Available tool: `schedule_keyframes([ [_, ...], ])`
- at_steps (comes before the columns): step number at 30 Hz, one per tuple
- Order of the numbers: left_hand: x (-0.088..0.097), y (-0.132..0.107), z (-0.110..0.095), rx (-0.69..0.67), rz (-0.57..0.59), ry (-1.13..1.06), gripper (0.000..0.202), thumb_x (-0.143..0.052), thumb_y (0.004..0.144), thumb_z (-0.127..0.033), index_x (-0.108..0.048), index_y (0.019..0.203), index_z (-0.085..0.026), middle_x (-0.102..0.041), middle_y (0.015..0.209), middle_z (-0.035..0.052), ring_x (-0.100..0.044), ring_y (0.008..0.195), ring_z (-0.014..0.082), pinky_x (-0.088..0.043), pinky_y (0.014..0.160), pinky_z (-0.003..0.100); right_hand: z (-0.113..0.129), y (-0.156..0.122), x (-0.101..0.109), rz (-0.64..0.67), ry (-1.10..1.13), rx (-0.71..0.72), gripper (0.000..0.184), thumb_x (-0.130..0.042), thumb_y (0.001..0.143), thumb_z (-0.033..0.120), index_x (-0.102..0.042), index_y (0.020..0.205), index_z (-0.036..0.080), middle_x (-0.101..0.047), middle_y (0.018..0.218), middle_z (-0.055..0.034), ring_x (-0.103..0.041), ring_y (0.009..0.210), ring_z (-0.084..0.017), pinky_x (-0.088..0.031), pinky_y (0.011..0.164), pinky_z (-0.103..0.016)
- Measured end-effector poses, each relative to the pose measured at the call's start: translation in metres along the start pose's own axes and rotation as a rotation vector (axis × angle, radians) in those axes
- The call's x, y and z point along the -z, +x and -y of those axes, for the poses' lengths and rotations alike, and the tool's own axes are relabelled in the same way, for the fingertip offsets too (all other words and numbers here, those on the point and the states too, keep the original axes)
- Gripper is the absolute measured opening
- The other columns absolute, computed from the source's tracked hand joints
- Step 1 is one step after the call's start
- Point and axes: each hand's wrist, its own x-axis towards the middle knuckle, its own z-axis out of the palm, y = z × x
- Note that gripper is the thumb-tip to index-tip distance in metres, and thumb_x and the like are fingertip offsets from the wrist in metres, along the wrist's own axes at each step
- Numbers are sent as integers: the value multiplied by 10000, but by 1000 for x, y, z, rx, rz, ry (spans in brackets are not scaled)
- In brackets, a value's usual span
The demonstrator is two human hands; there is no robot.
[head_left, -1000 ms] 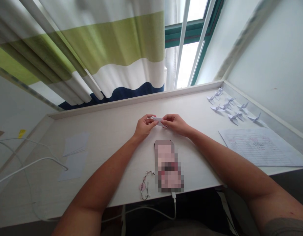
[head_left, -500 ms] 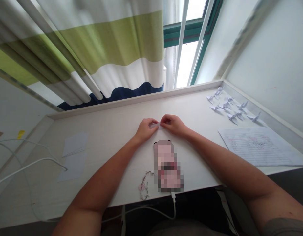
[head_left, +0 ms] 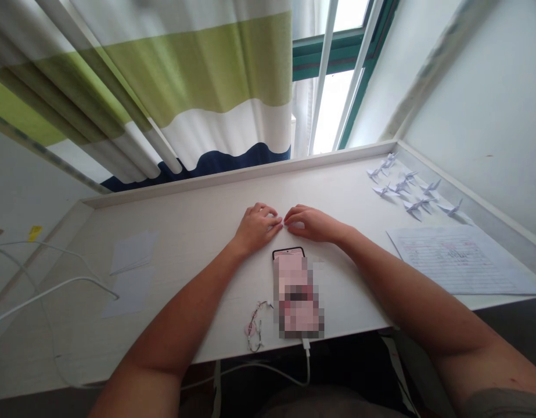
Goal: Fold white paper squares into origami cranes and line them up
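My left hand (head_left: 254, 227) and my right hand (head_left: 313, 224) lie flat on the white desk (head_left: 198, 232), fingers stretched out and fingertips meeting in the middle. They press down on a small folded white paper (head_left: 284, 224), of which only a sliver shows between the fingertips. Neither hand grips anything. A phone (head_left: 297, 293) lies just in front of the hands, with a cable running off the desk's near edge.
Several folded paper cranes (head_left: 407, 188) stand at the back right. A lined sheet (head_left: 457, 258) lies at the right edge. White paper squares (head_left: 132, 252) and a white cable (head_left: 54, 290) are on the left. A small bracelet (head_left: 254, 331) lies left of the phone.
Both hands came down from pinching the folded paper just above the desk. They now press it flat against the desk, and the paper is almost hidden under the fingers.
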Motion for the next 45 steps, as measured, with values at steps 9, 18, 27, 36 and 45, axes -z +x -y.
schedule_keyframes([
  [9, -3, 3, 4, -99, 28, -92, 174, -674, 1035, -297, -838, 982, -273, -829, 1111, 69, -646, 1130, 286, -448, 1036, 468, -5, 3, -1, -22, 48, -33, 165, -688, 994, 188, -826, 952, 269, -820, 1071, -68, -727, 1029, -259, -594, 986, -463],
  [18, -10, 3, 1, -23, 15, -160, 229, -559, 1075, -265, -757, 973, -214, -788, 1096, 106, -654, 1066, 280, -502, 1009, 458, -9, 4, -6, -54, 61, -39, 161, -670, 1012, 197, -802, 941, 255, -804, 1075, -88, -720, 1039, -277, -587, 996, -480],
  [27, -10, 7, -7, 151, -29, -204, 131, -648, 1003, -184, -701, 886, -208, -765, 1038, 86, -664, 1014, 264, -533, 955, 438, -6, 6, -12, -173, 72, -324, 138, -787, 919, 283, -800, 783, 266, -760, 1129, -97, -665, 1141, -327, -522, 1108, -549],
  [36, -14, 9, -8, 308, -81, -361, 119, -738, 936, -171, -787, 1031, -223, -788, 1026, 48, -720, 980, 218, -591, 958, 382, -3, 8, -10, -215, 140, -473, 75, -845, 815, 293, -819, 753, 261, -728, 1228, -106, -650, 1224, -359, -487, 1170, -583],
  [45, -14, 12, -5, 312, -46, -379, 150, -741, 927, -161, -849, 1002, -233, -793, 1057, 54, -734, 1049, 219, -589, 998, 367, -12, 7, -10, -248, 178, -446, 112, -882, 777, 313, -809, 849, 267, -728, 1187, -99, -669, 1192, -346, -513, 1153, -570],
])
